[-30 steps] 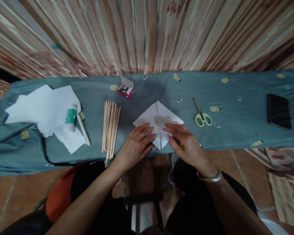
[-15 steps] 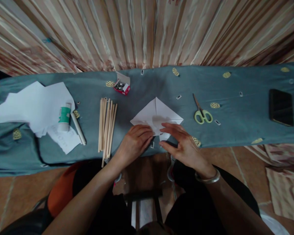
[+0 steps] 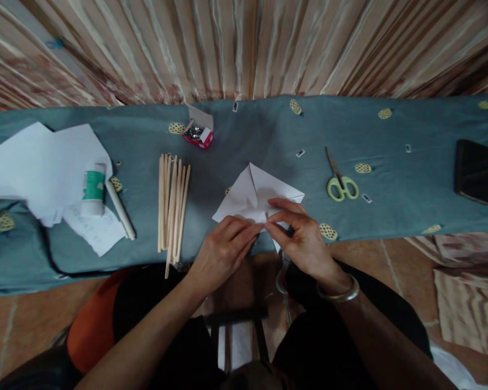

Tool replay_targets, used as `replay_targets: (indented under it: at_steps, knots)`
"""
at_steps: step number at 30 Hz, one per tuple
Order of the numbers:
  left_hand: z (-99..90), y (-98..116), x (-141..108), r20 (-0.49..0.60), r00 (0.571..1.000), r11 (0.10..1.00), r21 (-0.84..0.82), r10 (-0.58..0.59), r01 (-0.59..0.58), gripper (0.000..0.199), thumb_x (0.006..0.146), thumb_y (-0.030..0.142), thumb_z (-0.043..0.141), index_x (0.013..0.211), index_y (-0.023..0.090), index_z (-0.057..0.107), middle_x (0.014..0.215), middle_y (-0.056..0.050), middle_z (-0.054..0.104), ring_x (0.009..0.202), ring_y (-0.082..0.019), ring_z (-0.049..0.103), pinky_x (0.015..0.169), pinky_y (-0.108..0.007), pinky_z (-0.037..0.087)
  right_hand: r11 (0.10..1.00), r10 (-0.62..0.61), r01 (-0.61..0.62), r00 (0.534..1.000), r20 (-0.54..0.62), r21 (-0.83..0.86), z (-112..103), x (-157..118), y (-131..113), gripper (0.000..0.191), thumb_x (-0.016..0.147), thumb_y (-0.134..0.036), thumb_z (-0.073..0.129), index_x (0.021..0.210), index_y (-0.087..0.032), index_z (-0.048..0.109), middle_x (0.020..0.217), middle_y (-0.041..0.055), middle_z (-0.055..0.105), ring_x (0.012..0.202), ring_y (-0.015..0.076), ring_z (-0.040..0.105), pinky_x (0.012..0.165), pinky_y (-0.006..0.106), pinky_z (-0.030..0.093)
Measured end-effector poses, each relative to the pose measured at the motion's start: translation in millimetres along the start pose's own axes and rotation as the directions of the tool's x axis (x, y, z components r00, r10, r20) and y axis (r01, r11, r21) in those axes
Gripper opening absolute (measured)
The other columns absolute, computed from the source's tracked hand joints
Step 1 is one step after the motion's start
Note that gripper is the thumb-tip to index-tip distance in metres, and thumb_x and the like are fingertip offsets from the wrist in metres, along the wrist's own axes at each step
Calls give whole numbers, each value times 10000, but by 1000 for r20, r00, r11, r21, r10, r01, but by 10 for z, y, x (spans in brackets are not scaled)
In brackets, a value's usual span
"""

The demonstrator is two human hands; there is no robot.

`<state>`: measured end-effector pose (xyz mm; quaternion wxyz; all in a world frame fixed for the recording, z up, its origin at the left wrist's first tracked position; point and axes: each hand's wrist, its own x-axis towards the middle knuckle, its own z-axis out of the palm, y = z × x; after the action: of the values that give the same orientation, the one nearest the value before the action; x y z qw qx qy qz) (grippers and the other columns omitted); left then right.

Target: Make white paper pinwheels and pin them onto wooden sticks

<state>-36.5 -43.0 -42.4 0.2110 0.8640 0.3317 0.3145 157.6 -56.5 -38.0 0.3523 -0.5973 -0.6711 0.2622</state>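
Observation:
A folded sheet of white paper (image 3: pixel 244 189) lies at the near edge of the cloth-covered table, its top corner pointing away from me. My left hand (image 3: pixel 228 244) is closed on its near left edge, thumb and fingers pinched together. From the right, my right hand (image 3: pixel 299 233) pinches the paper's lower middle between thumb and fingertips, close to the left fingertips. A small flap hangs below the right hand. The fingers hide part of the near edge.
Left of the paper lie wooden sticks (image 3: pixel 173 208), an open red box of metal pins (image 3: pixel 199 132), a glue stick (image 3: pixel 93 189), a white rod (image 3: pixel 121 210) and white sheets (image 3: pixel 61 168). To the right are green-handled scissors (image 3: pixel 339 181) and a black phone (image 3: pixel 474 171).
The paper has turned a little, its top corner swinging left. My right thumb and fingers have come together on the paper, and my hands are closer to each other. The view has shifted slightly.

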Motion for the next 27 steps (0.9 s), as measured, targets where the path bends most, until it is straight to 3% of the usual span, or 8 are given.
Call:
replay_targets:
  at_steps: [7, 19, 27]
  knots:
    - [29, -39, 10, -6, 1000, 1000, -30, -7, 6, 242, 914, 109, 556, 1148, 128, 614, 996, -100, 676, 932, -192, 605, 787, -354, 579, 994, -32, 29, 999, -31, -101, 27, 12, -47, 72, 846, -206, 633, 789, -210, 677, 1162, 102, 688, 1118, 262, 615, 977, 460, 487]
    - [38, -59, 42, -5, 1000, 997, -66, -30, 29, 228, 923, 117, 539, 1132, 125, 629, 991, -100, 663, 949, -191, 603, 797, -357, 567, 992, -24, 18, 999, -45, -123, 19, 10, -51, 42, 846, -212, 649, 807, -221, 659, 1160, 89, 684, 1121, 263, 610, 986, 480, 484]
    - [42, -76, 46, 8, 999, 996, -72, -43, 44, 238, 931, 122, 528, 1147, 144, 626, 1001, -94, 666, 959, -193, 605, 814, -371, 569, 982, -82, 72, 995, -49, -174, 15, 2, -71, 82, 891, -207, 585, 898, -228, 665, 1180, 89, 672, 1134, 263, 597, 995, 491, 488]
